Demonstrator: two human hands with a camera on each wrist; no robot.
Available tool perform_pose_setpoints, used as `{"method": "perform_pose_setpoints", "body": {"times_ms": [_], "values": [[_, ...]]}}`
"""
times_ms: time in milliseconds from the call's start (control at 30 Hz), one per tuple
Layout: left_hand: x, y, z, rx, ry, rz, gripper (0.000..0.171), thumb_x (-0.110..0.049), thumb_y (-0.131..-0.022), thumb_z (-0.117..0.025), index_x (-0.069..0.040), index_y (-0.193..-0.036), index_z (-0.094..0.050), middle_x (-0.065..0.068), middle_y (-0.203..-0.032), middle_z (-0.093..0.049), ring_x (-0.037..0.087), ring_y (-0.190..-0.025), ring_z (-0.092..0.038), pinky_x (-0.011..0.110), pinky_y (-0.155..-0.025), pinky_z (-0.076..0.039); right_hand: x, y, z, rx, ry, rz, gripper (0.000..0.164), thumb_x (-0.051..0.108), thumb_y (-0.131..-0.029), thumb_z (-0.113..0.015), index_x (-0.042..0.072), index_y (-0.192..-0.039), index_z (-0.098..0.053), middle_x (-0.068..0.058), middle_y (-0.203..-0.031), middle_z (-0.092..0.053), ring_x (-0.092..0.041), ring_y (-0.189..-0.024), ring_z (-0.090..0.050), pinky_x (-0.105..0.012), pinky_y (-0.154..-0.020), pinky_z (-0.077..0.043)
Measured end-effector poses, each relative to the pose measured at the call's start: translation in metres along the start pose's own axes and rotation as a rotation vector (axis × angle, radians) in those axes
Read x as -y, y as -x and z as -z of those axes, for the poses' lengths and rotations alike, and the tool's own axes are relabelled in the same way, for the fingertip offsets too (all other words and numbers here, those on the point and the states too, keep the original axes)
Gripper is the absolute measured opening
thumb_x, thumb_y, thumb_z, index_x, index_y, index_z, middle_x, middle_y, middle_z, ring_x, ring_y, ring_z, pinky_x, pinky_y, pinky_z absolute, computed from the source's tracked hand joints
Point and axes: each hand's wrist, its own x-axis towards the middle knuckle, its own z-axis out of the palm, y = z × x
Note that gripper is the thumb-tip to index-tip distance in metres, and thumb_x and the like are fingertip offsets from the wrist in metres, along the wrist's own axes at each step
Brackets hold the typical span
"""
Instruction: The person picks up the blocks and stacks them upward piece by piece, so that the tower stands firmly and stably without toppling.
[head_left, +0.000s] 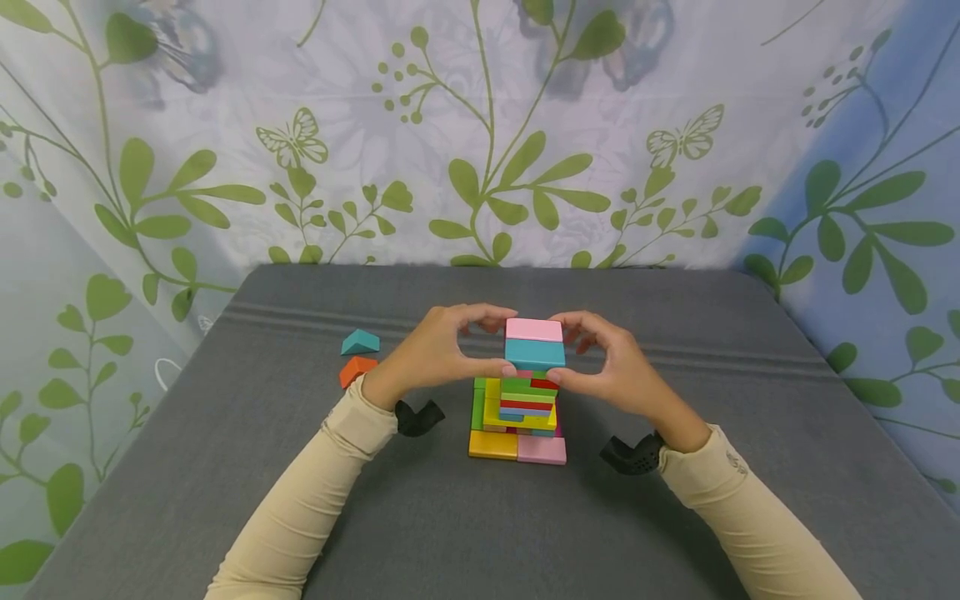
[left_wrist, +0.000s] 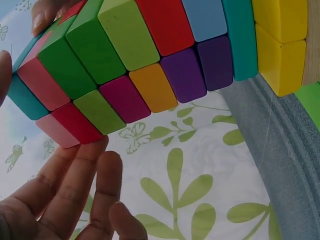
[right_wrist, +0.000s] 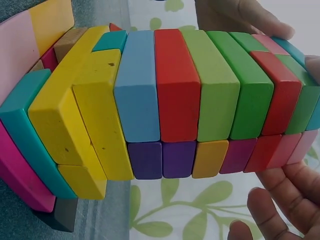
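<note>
A tall tower of coloured wooden blocks (head_left: pixel 528 400) stands on the grey table. On its top a pink block (head_left: pixel 534 330) and a teal block (head_left: pixel 535 354) lie side by side. My left hand (head_left: pixel 442 354) holds this pair from the left, thumb by the teal block and fingers by the pink one. From the right, my right hand (head_left: pixel 611 362) holds the same pair with thumb and fingers. The right wrist view shows the layers below, with red (right_wrist: pixel 177 110), light green (right_wrist: pixel 218 110) and purple blocks (right_wrist: pixel 178 160) stacked closely.
Left of the tower, beside my left forearm, lie a teal triangular block (head_left: pixel 361 342) and an orange triangular block (head_left: pixel 356 371). A yellow block (head_left: pixel 492 445) and a pale pink block (head_left: pixel 542 451) form the tower's front base. A patterned curtain (head_left: pixel 360 167) hangs behind the table (head_left: pixel 465 533).
</note>
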Motion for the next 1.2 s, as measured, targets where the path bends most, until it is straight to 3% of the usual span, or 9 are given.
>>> {"method": "perform_pose_setpoints", "body": {"times_ms": [167, 300, 433, 567, 733, 967, 1100, 1200], "values": [[0.003, 0.007, 0.008, 0.028, 0.011, 0.021, 0.068, -0.031, -0.092, -0.090, -0.010, -0.151, -0.064, 0.005, -0.140, -0.071, 0.022, -0.121, -0.062, 0.050, -0.103, -0.050, -0.001, -0.001, -0.002, 0.010, -0.016, -0.018, 0.050, 0.004, -0.088, -0.087, -0.002, -0.133, -0.066, -0.010, -0.118, -0.069, -0.025, -0.099, -0.060, -0.031, -0.087, -0.051], [0.014, 0.019, 0.024, 0.002, 0.044, 0.037, 0.062, -0.045, -0.101, -0.078, -0.009, -0.150, -0.065, 0.008, -0.145, -0.069, 0.025, -0.125, -0.061, 0.054, -0.104, -0.047, 0.000, -0.001, -0.002, 0.014, -0.021, -0.029, 0.050, 0.003, -0.087, -0.086, -0.002, -0.132, -0.065, -0.010, -0.117, -0.068, -0.030, -0.099, -0.060, -0.029, -0.086, -0.050], [0.032, 0.038, 0.045, -0.026, 0.014, 0.086, 0.044, -0.033, -0.107, -0.072, -0.008, -0.143, -0.070, 0.009, -0.139, -0.072, 0.028, -0.123, -0.064, 0.054, -0.101, -0.048, 0.001, -0.002, -0.002, 0.015, -0.022, -0.029, 0.050, 0.002, -0.086, -0.085, -0.003, -0.132, -0.065, -0.010, -0.116, -0.067, -0.037, -0.098, -0.058, -0.030, -0.086, -0.050], [0.055, 0.061, 0.064, -0.013, -0.056, 0.211, 0.033, -0.019, -0.108, -0.070, -0.007, -0.139, -0.073, 0.012, -0.133, -0.074, 0.028, -0.119, -0.067, 0.053, -0.102, -0.050, 0.001, -0.002, -0.001, 0.018, -0.028, -0.024, 0.050, 0.001, -0.087, -0.085, -0.003, -0.132, -0.065, -0.011, -0.117, -0.068, -0.037, -0.099, -0.058, -0.030, -0.086, -0.051], [0.085, 0.088, 0.080, 0.015, -0.185, 0.364, 0.039, -0.027, -0.106, -0.073, -0.004, -0.138, -0.072, 0.016, -0.135, -0.072, 0.036, -0.122, -0.066, 0.059, -0.103, -0.052, 0.001, -0.001, 0.000, 0.014, -0.025, -0.029, 0.050, 0.003, -0.087, -0.085, -0.003, -0.132, -0.065, -0.012, -0.118, -0.068, -0.036, -0.100, -0.059, -0.030, -0.087, -0.051], [0.098, 0.107, 0.088, 0.078, -0.415, 0.484, 0.048, -0.031, -0.094, -0.086, 0.000, -0.129, -0.075, 0.020, -0.126, -0.076, 0.043, -0.118, -0.069, 0.062, -0.097, -0.054, 0.000, 0.000, 0.000, 0.017, -0.032, -0.043, 0.050, 0.003, -0.088, -0.085, -0.004, -0.133, -0.064, -0.012, -0.117, -0.067, -0.033, -0.101, -0.059, -0.030, -0.087, -0.051], [0.100, 0.106, 0.084, 0.083, -0.451, 0.462, 0.043, -0.026, -0.093, -0.087, 0.001, -0.125, -0.076, 0.020, -0.119, -0.077, 0.040, -0.111, -0.073, 0.060, -0.093, -0.057, -0.001, 0.000, 0.000, 0.016, -0.027, -0.039, 0.050, 0.002, -0.088, -0.085, -0.004, -0.133, -0.064, -0.013, -0.119, -0.068, -0.037, -0.101, -0.058, -0.029, -0.087, -0.050], [0.092, 0.098, 0.080, 0.066, -0.434, 0.389, 0.037, -0.021, -0.094, -0.085, 0.002, -0.122, -0.076, 0.018, -0.114, -0.078, 0.038, -0.107, -0.074, 0.058, -0.092, -0.058, -0.001, 0.000, 0.000, 0.015, -0.027, -0.036, 0.051, 0.003, -0.088, -0.085, -0.004, -0.134, -0.064, -0.013, -0.119, -0.068, -0.037, -0.101, -0.058, -0.028, -0.087, -0.050]]}}
